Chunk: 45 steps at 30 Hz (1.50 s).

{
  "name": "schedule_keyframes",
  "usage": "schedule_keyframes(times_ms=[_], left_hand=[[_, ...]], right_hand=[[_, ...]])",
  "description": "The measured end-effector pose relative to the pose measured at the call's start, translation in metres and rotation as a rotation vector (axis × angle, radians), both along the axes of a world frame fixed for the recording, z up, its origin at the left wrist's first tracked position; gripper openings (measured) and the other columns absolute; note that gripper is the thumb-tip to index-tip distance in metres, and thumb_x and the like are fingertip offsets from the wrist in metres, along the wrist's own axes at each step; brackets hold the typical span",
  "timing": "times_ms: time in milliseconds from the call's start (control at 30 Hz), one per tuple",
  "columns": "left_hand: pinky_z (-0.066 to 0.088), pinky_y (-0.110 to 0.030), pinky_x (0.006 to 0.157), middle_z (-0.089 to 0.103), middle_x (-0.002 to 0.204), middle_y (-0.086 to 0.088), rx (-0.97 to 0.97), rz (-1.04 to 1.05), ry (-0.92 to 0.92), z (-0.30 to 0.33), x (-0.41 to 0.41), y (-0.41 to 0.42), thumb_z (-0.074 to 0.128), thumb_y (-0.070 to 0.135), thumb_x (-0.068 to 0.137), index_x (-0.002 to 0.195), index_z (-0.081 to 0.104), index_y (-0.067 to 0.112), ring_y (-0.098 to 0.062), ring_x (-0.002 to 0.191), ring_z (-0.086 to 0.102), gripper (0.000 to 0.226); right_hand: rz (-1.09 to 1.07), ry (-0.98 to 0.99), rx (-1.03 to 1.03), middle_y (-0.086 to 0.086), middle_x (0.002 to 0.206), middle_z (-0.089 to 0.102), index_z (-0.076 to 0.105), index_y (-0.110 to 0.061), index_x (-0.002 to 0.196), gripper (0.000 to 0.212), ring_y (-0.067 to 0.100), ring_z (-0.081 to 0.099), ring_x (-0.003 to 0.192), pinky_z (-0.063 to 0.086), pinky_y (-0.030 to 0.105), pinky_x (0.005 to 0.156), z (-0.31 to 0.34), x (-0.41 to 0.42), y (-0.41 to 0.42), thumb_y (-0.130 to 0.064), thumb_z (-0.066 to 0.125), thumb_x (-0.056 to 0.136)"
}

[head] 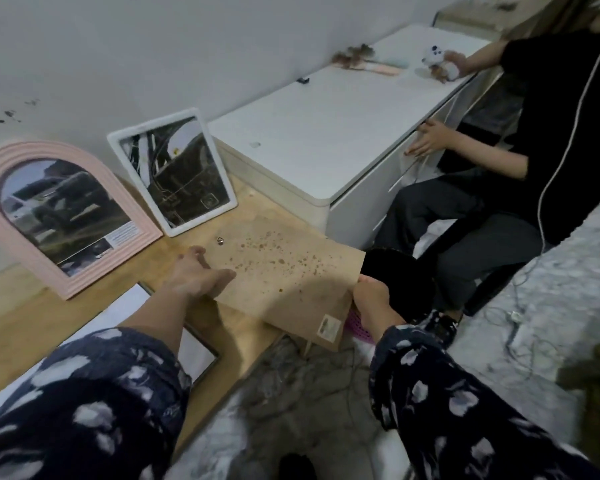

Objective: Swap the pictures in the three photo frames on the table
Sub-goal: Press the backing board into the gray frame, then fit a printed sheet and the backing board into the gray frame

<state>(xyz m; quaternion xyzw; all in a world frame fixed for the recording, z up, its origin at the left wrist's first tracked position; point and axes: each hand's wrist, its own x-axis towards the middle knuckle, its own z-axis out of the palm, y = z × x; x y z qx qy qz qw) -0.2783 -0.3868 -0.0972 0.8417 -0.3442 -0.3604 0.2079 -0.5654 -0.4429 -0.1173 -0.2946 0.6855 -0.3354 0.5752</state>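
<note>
- Nearest my camera are two dark floral-print sleeves, filling the lower frame.
- My left hand [201, 275], centre frame, grips the left edge of a brown, spotted cardboard backing board [284, 271], fingers curled over it.
- My right hand [371, 299], right of centre, pinches the same board's right edge; the fingers are partly hidden, so I cannot judge the grip more closely.
- This board lies nearly flat, its long axis running left to right between both hands, and it overhangs the right edge of the light wooden table [21, 323].
- A dark, thin-edged rectangular frame [201, 344] lies flat at lower left, partly under my left forearm; the left hand is nearer to it.
- Two frames lean on the wall at upper left: a pink arched ribbed frame [25, 261] and a white rectangular frame [174, 230], each holding a picture.
- A small metal piece [220, 241] sits just beyond the left hand; in my judgement it could be knocked.
- Right of the table stands a white cabinet [309, 133], where a second person in black [541, 150] sits, close to the board's right end.
</note>
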Motion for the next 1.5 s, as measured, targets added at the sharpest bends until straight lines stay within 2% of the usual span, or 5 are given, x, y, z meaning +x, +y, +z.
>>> schedule_keyframes(times_ms=[133,267,533,733,1500], left_hand=[[0.037,-0.053,0.108,0.03,0.148,-0.01,0.078,-0.077,-0.054,-0.002,0.005,-0.011,0.081,0.049,0.067,0.147,0.025,0.027,-0.035,0.133,0.036,0.1],[0.019,-0.055,0.116,0.005,0.16,-0.004,0.247,-0.292,-0.206,-0.016,0.0,-0.017,0.08,0.05,0.069,0.152,0.017,0.023,-0.033,0.146,0.009,0.107],[0.004,-0.064,0.114,0.023,0.157,-0.001,0.125,-0.354,-0.504,-0.017,-0.021,0.009,0.06,0.055,0.085,0.144,0.031,0.026,-0.027,0.145,0.018,0.073],[0.006,-0.059,0.116,0.021,0.157,0.0,0.107,-0.216,-0.491,-0.006,-0.018,0.051,0.046,0.052,0.093,0.141,0.038,0.026,-0.025,0.145,0.019,0.054],[0.033,-0.046,0.105,0.028,0.151,-0.004,0.321,0.429,-0.404,-0.006,0.06,0.298,0.051,0.048,0.094,0.142,0.03,0.015,-0.027,0.139,0.023,0.062]], right_hand=[[-0.018,0.061,0.004,0.008,0.09,0.066,0.065,-0.019,0.074,0.03,0.029,0.062,0.089,0.055,0.043,0.085,-0.006,0.008,-0.002,0.004,0.051,0.087],[0.01,0.162,-0.028,0.007,0.12,0.062,0.061,-0.014,0.122,0.04,0.029,0.059,0.108,0.054,0.041,0.089,-0.011,0.017,-0.002,0.0,0.057,0.085],[0.35,0.487,-0.132,0.009,0.127,0.044,0.043,-0.018,0.127,0.039,0.03,0.049,0.105,0.043,0.034,0.081,0.002,0.013,0.001,-0.012,0.052,0.089],[0.694,0.899,-0.265,0.01,0.132,0.033,0.042,-0.024,0.134,0.053,0.033,0.036,0.122,0.038,0.043,0.1,0.022,0.041,0.01,-0.009,0.052,0.084],[1.54,1.009,-0.754,0.006,0.152,0.025,0.027,-0.015,0.147,0.073,0.028,0.018,0.141,0.024,0.041,0.112,0.013,0.217,0.121,-0.054,0.051,0.089]])
